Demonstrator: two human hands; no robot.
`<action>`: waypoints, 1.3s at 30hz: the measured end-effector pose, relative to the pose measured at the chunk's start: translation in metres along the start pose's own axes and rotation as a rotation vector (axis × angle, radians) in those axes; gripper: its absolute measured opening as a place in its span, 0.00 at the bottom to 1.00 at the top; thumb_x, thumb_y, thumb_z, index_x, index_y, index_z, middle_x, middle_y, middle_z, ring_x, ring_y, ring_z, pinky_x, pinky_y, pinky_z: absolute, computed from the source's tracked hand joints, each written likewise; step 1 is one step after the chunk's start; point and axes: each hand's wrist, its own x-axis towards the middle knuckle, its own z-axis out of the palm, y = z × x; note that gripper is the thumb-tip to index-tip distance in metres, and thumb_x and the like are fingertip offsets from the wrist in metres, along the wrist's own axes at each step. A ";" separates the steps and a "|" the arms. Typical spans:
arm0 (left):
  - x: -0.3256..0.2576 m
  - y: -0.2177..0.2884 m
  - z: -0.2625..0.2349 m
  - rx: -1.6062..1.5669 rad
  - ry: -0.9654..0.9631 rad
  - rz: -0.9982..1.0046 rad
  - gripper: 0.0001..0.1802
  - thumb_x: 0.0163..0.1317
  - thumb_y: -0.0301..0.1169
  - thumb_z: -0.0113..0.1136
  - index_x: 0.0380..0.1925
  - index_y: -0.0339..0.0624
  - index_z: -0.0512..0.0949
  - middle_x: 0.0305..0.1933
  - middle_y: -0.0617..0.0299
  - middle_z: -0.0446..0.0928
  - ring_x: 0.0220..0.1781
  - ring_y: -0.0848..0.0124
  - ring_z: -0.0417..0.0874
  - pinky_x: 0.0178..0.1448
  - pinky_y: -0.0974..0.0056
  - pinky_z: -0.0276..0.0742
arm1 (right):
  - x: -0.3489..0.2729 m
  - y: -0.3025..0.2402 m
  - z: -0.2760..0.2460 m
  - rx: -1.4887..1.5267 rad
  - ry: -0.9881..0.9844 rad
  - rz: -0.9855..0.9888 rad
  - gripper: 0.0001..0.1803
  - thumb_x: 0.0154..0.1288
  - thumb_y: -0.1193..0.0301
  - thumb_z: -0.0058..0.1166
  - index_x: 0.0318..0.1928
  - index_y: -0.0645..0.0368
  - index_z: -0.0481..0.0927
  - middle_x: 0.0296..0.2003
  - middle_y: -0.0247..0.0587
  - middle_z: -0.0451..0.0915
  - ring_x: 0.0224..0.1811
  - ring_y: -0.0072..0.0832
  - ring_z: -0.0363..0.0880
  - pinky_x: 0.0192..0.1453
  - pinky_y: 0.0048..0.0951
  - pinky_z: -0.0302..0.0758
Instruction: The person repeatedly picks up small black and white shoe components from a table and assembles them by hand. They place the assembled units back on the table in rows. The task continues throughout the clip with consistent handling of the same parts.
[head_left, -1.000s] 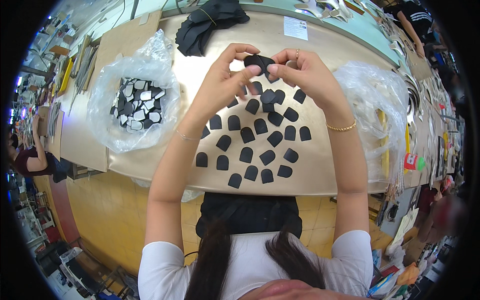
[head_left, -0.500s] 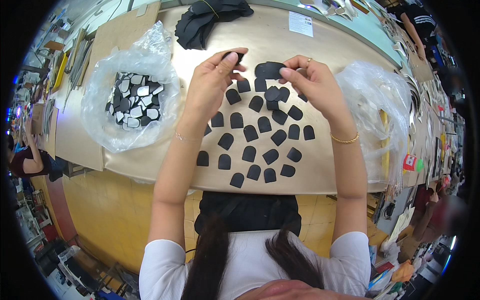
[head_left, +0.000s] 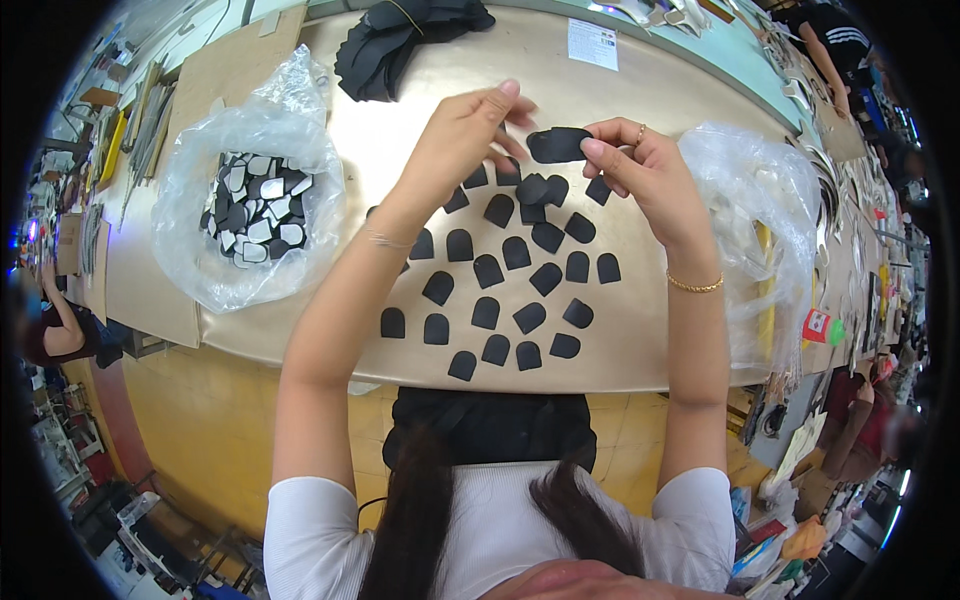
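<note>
My right hand point(head_left: 635, 160) pinches several overlapping black rounded pieces point(head_left: 558, 145) between thumb and fingers above the table. Close by on the left, my left hand point(head_left: 475, 125) is raised with bent fingers, slightly blurred. A dark bit of a black piece shows between its fingers, mostly hidden. Below both hands, many flat black pieces point(head_left: 485, 312), each with one rounded end, lie spread over the tan tabletop point(head_left: 620, 340). A few overlap in a small pile point(head_left: 533, 190) under the held stack.
A clear plastic bag point(head_left: 180, 240) at the left stands open, full of black and white pieces point(head_left: 260, 210). Black material tied in a bundle point(head_left: 385, 55) lies at the far edge, with a paper sheet point(head_left: 593, 45) to its right. More clear plastic point(head_left: 735, 190) lies at the right.
My left hand has moved right, toward the stack, and its fingers have shifted. My right hand still holds the stack and has moved slightly right. The view has shifted a little.
</note>
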 end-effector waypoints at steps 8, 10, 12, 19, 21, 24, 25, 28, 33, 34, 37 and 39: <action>-0.040 0.012 -0.008 -0.200 -0.181 -0.180 0.17 0.68 0.36 0.68 0.44 0.30 0.82 0.32 0.59 0.84 0.27 0.75 0.85 0.30 0.72 0.83 | 0.000 0.003 0.018 -0.207 -0.083 -0.116 0.11 0.67 0.67 0.65 0.44 0.61 0.85 0.35 0.33 0.84 0.26 0.17 0.68 0.34 0.21 0.69; -0.042 0.006 -0.009 -0.198 -0.226 -0.214 0.15 0.68 0.36 0.68 0.43 0.32 0.82 0.32 0.59 0.84 0.27 0.76 0.85 0.31 0.73 0.82 | -0.002 0.004 0.022 -0.350 -0.071 -0.184 0.10 0.65 0.69 0.67 0.44 0.60 0.85 0.35 0.33 0.82 0.28 0.19 0.69 0.36 0.22 0.70; -0.045 0.001 -0.009 -0.262 -0.283 -0.269 0.15 0.69 0.37 0.67 0.41 0.34 0.82 0.31 0.60 0.84 0.27 0.76 0.85 0.32 0.73 0.82 | -0.006 0.006 0.027 -0.435 -0.064 -0.248 0.12 0.60 0.69 0.70 0.42 0.60 0.85 0.33 0.34 0.79 0.29 0.23 0.70 0.37 0.24 0.71; -0.047 -0.004 -0.008 -0.251 -0.294 -0.290 0.14 0.71 0.37 0.65 0.40 0.34 0.81 0.29 0.59 0.84 0.28 0.75 0.87 0.32 0.74 0.84 | -0.013 0.007 0.040 -0.463 -0.003 -0.159 0.09 0.59 0.70 0.71 0.35 0.61 0.86 0.29 0.36 0.77 0.29 0.25 0.75 0.33 0.26 0.71; -0.046 -0.005 -0.011 -0.299 -0.271 -0.289 0.14 0.71 0.36 0.64 0.41 0.33 0.81 0.30 0.59 0.84 0.28 0.74 0.87 0.33 0.73 0.84 | -0.014 0.006 0.044 -0.490 0.066 -0.360 0.07 0.59 0.72 0.70 0.33 0.62 0.85 0.29 0.37 0.77 0.27 0.27 0.76 0.32 0.27 0.71; -0.046 -0.004 -0.015 -0.401 -0.235 -0.232 0.11 0.72 0.33 0.64 0.41 0.34 0.81 0.32 0.58 0.84 0.27 0.72 0.87 0.32 0.72 0.84 | -0.013 0.006 0.050 -0.527 0.154 -0.488 0.06 0.59 0.74 0.69 0.31 0.63 0.85 0.29 0.38 0.77 0.25 0.29 0.76 0.30 0.28 0.72; -0.046 -0.002 -0.017 -0.382 -0.202 -0.242 0.12 0.71 0.33 0.64 0.41 0.33 0.81 0.32 0.58 0.84 0.28 0.72 0.88 0.32 0.72 0.85 | -0.011 0.006 0.053 -0.527 0.173 -0.523 0.06 0.58 0.74 0.69 0.31 0.63 0.85 0.29 0.38 0.77 0.25 0.30 0.76 0.30 0.29 0.72; -0.049 0.005 -0.021 -0.391 -0.113 -0.172 0.10 0.72 0.32 0.62 0.41 0.33 0.81 0.30 0.57 0.84 0.27 0.73 0.87 0.28 0.74 0.81 | -0.002 0.004 0.064 -0.570 0.258 -0.597 0.08 0.57 0.72 0.70 0.30 0.61 0.83 0.28 0.37 0.76 0.25 0.32 0.76 0.30 0.31 0.73; -0.058 0.012 -0.042 -0.327 -0.022 -0.118 0.11 0.71 0.31 0.64 0.42 0.31 0.80 0.31 0.57 0.84 0.27 0.72 0.88 0.31 0.74 0.82 | 0.008 -0.006 0.083 -0.642 0.318 -0.712 0.10 0.56 0.70 0.71 0.29 0.60 0.82 0.28 0.35 0.76 0.26 0.33 0.77 0.32 0.33 0.74; -0.058 0.011 -0.044 -0.316 -0.005 -0.084 0.11 0.70 0.31 0.64 0.42 0.30 0.80 0.32 0.57 0.84 0.27 0.72 0.88 0.31 0.74 0.82 | 0.009 -0.007 0.084 -0.646 0.322 -0.702 0.10 0.56 0.70 0.72 0.28 0.59 0.82 0.27 0.35 0.76 0.27 0.34 0.77 0.31 0.33 0.73; -0.058 0.008 -0.043 -0.306 0.035 -0.024 0.13 0.69 0.31 0.66 0.43 0.29 0.81 0.32 0.56 0.83 0.28 0.71 0.88 0.31 0.73 0.83 | 0.009 -0.010 0.085 -0.554 0.266 -0.582 0.10 0.57 0.71 0.71 0.28 0.59 0.81 0.27 0.35 0.76 0.26 0.33 0.77 0.30 0.32 0.72; -0.058 0.012 -0.044 -0.325 0.020 0.034 0.13 0.70 0.32 0.66 0.44 0.30 0.81 0.32 0.57 0.83 0.29 0.71 0.88 0.33 0.73 0.83 | 0.008 -0.013 0.083 -0.602 0.293 -0.676 0.08 0.62 0.73 0.67 0.29 0.61 0.81 0.27 0.36 0.77 0.23 0.30 0.75 0.28 0.29 0.71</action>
